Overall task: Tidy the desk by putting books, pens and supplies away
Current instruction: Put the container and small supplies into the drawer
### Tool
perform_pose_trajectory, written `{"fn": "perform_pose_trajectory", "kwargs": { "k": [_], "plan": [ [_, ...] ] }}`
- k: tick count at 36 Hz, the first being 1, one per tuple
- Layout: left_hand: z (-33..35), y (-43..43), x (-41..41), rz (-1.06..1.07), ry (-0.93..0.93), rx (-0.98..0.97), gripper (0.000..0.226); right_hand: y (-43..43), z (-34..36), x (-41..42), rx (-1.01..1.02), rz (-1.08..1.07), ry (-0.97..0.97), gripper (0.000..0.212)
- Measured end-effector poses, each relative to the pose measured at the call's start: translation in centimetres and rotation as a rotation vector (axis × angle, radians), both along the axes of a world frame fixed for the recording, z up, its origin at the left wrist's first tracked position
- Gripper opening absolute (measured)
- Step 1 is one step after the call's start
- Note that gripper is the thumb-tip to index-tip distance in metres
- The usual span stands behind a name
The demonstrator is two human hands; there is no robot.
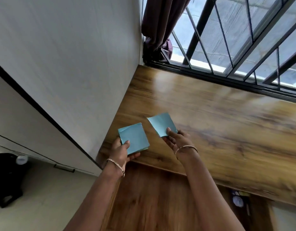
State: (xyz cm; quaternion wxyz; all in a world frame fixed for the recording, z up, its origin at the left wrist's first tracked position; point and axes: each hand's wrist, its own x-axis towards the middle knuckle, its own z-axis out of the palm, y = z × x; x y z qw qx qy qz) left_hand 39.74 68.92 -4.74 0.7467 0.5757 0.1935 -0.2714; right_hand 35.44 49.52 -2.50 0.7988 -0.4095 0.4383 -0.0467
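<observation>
We hold a paper stack (134, 139) in our left hand (122, 152) at seven o'clock, our right hand (176, 139) pinching a loose sheet (161, 125); the desk (210, 114) looks nearly cleared.

Barred window (235, 39), dark curtain (159, 25), perhaps maroon.

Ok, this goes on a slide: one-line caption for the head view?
Left hand holds a stack of blue paper squares; right hand pinches one blue sheet over the wooden desk.
</observation>
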Motion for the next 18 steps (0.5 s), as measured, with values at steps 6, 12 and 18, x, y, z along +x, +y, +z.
{"fn": "perform_pose_trajectory", "kwargs": {
  "k": [6,12,18],
  "plan": [
    [0.6,-4.5,-2.7,-0.123,0.082,-0.136,0.025,1.9,-0.3,-5.9,-0.082,-0.122,-0.040,0.013],
    [1.6,-8.3,-6.2,-0.221,0.127,-0.224,0.025,1.4,-2.3,-9.1,-0.428,-0.203,0.118,0.020],
    [2.0,-10.7,-9.0,-0.324,0.150,-0.232,0.048,0.2,-2.8,-12.4,-0.556,-0.211,0.232,0.029]
  ]
}}
